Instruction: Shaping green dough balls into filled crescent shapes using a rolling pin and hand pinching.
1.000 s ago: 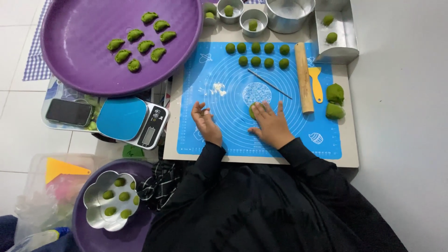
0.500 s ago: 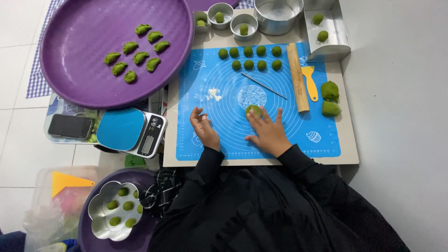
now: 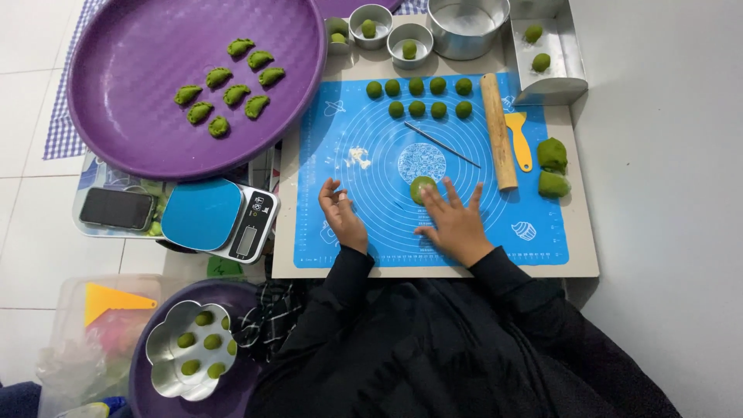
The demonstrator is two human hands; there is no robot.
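My right hand (image 3: pixel 455 220) lies flat on the blue silicone mat (image 3: pixel 371 224), its fingertips pressing a flattened green dough piece (image 3: pixel 420 187). Resting on the mat to the left, my left hand (image 3: pixel 342 217) holds nothing and its fingers are loosely curled. Several green dough balls (image 3: pixel 419 97) sit in two rows at the mat's far edge. A wooden rolling pin (image 3: pixel 498 130) lies just right of my right hand, with a thin metal pick (image 3: pixel 442 145) beyond the dough piece.
A large purple tray (image 3: pixel 139 147) at the far left carries several shaped green dumplings (image 3: pixel 229 85). A kitchen scale (image 3: pixel 219 217), a phone (image 3: pixel 118 208), a yellow scraper (image 3: pixel 519 139), two green dough lumps (image 3: pixel 552 166), metal cups (image 3: pixel 409 40) and a flower-shaped tin (image 3: pixel 190 358) surround the board.
My right hand has shifted slightly so more of the green dough piece shows beyond its fingertips. The left hand stays on the mat.
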